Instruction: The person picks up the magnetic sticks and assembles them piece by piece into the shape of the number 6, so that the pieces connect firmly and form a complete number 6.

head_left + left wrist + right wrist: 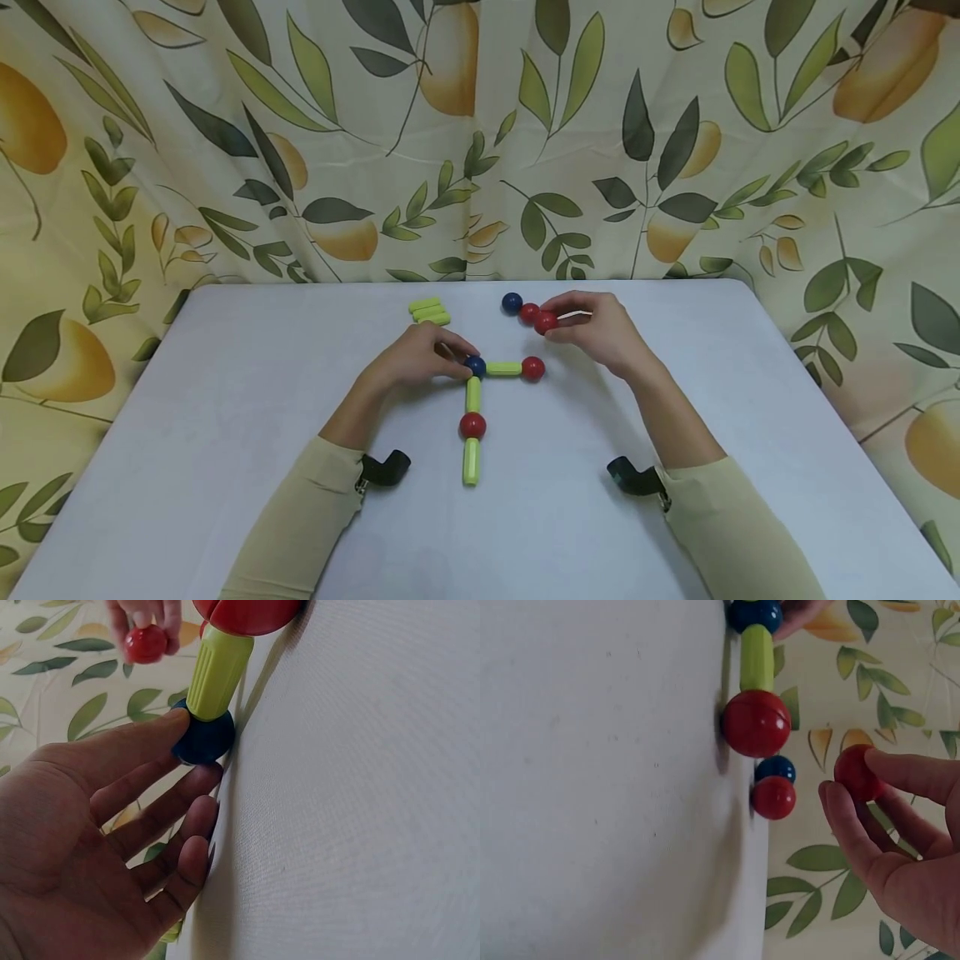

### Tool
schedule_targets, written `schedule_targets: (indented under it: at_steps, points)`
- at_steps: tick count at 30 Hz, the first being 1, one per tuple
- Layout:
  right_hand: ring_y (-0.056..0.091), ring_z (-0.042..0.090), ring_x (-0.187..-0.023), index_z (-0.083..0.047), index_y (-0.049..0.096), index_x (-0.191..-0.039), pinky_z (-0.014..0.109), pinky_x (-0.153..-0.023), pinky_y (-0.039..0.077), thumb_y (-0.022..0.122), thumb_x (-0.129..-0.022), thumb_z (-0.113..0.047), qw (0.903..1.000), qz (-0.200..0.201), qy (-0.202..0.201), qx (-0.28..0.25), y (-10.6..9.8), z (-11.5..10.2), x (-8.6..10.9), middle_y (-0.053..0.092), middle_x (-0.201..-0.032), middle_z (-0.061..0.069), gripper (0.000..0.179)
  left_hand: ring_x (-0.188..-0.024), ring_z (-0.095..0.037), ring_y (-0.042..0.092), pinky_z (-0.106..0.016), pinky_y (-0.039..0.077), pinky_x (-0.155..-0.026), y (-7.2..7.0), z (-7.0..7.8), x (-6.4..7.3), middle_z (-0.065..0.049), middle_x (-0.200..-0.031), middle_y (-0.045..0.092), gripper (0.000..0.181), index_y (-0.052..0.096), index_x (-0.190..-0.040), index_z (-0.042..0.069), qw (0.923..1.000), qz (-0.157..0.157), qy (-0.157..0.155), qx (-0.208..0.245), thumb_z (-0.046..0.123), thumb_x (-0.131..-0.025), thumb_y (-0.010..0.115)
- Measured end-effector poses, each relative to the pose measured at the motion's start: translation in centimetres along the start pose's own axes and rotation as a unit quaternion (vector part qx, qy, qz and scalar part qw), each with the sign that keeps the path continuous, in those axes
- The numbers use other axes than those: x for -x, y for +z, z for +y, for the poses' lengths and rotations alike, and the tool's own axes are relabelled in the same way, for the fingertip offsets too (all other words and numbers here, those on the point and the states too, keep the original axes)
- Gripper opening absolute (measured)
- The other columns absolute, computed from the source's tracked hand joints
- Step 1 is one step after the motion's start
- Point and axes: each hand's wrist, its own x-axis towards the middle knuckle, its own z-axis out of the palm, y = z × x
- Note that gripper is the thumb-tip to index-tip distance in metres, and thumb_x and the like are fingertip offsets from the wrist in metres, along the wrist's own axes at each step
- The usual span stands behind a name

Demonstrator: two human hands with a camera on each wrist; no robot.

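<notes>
My left hand [420,357] pinches a blue ball [476,366] between thumb and fingers, at the corner of a joined shape on the table. From that ball one yellow-green stick [503,368] runs right to a red ball [533,368]. Another stick [473,395] runs toward me to a second red ball [472,426], with a further stick [471,462] beyond it. A loose red ball [859,773] is pinched in my right hand [600,329], lifted off the table in the right wrist view. Beside it lie a red ball [529,313] and a blue ball [512,303].
Several loose yellow-green sticks [430,312] lie near the back of the white table [225,400], behind my left hand. A curtain [517,167] printed with leaves and fruit hangs along the table's far edge. Black wrist cameras [386,468] stick out from both sleeves.
</notes>
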Motion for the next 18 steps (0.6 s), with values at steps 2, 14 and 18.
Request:
schedule_targets:
  at_steps: [2,14,18]
  points:
    - [0.070,0.030,-0.117,-0.009,0.070,-0.129,0.031,-0.094,0.059,0.076,-0.093,-0.007,1.0000,-0.007,-0.003,0.001,0.3,-0.1,0.3,0.068,-0.132,0.014,0.037,-0.101,-0.019,0.065,-0.031,0.053,-0.085,0.0,0.0,0.1,0.002,-0.108,0.077,0.030,0.080,-0.119,0.020,1.0000,-0.001,0.002,-0.001,0.022,-0.089,0.084]
    - [0.073,0.028,-0.111,-0.007,0.071,-0.126,0.040,-0.094,0.060,0.077,-0.090,-0.005,0.9976,-0.059,-0.035,0.006,2.0,0.0,2.4,0.074,-0.123,0.012,0.037,-0.101,-0.019,0.065,-0.030,0.052,-0.085,-0.1,0.2,0.1,0.002,-0.109,0.077,0.031,0.080,-0.120,0.020,0.9999,-0.003,0.006,-0.008,0.023,-0.090,0.083]
    - [0.073,0.026,-0.109,-0.007,0.073,-0.122,0.042,-0.096,0.059,0.079,-0.089,-0.005,0.9960,-0.074,-0.046,0.020,2.6,-0.1,3.2,0.076,-0.118,0.010,0.034,-0.101,-0.019,0.066,-0.030,0.052,-0.084,-0.1,0.2,0.1,0.001,-0.109,0.077,0.031,0.080,-0.120,0.020,0.9999,-0.003,0.008,-0.010,0.023,-0.090,0.083]
